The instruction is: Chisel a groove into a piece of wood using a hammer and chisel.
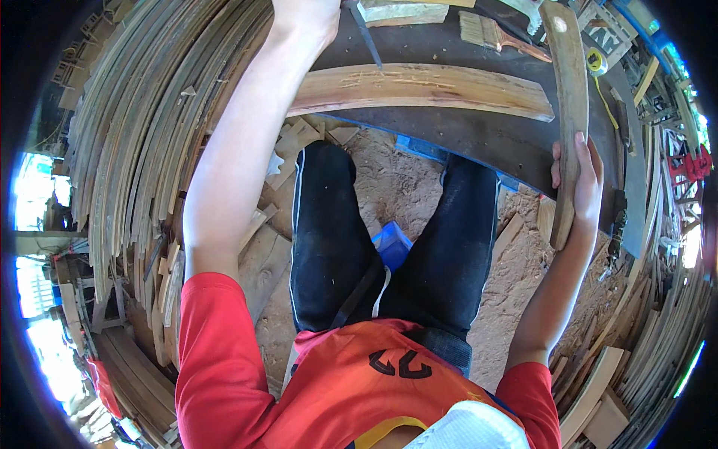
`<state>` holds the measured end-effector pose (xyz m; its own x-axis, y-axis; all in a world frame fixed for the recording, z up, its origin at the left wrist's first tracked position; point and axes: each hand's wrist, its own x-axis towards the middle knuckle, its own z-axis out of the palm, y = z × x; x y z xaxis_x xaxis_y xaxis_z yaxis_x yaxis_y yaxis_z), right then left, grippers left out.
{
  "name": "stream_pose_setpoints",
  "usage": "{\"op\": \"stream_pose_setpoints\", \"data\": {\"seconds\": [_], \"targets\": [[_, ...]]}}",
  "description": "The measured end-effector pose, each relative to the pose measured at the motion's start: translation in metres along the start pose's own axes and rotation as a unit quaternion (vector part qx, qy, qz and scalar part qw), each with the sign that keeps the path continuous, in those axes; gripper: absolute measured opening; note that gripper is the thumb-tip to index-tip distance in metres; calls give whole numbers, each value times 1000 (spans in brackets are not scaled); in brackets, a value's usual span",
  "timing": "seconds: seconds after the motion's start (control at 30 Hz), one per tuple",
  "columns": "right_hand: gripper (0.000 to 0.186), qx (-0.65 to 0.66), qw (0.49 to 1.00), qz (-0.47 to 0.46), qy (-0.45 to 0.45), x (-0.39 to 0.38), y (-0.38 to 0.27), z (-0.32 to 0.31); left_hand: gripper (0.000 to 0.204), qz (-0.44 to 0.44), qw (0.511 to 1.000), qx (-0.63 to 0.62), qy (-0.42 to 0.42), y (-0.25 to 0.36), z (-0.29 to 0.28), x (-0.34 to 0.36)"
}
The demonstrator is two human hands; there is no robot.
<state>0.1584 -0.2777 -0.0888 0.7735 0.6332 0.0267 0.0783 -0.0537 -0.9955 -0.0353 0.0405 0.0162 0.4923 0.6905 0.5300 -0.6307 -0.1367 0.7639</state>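
Red shirt cloth [224,359] filled the bottom of the head view, with black trousers [329,247] above it over a sawdust floor [389,179]. Higher up, the right hand [583,187] was closed around the near end of a long curved wooden slat [572,97], fingers wrapped over its edge; the slat ran away across the dark bench [479,135]. The left hand [303,15] reached to the bench's far side, cut by the frame, so its grip could not be told. Another curved plank [426,88] lay flat between them. A firm hold near the slat's end, with its far part resting on the bench, would likely keep it steady.
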Motion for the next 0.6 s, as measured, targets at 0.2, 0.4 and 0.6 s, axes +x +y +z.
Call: {"op": "stream_pose_setpoints", "data": {"seconds": [0.2, 0.4, 0.6], "targets": [[37, -4, 1000, 1, -7, -2, 1, -3, 34, -9, 999, 39, 15, -3, 9, 5], [36, -4, 1000, 1, -8, 1, 1, 0, 39, -19, 997, 70, -34, -5, 8, 4], [35, -8, 1000, -3, -16, 0, 1, -4, 43, -18, 989, 127, -67, 2, 8, 6]]}}
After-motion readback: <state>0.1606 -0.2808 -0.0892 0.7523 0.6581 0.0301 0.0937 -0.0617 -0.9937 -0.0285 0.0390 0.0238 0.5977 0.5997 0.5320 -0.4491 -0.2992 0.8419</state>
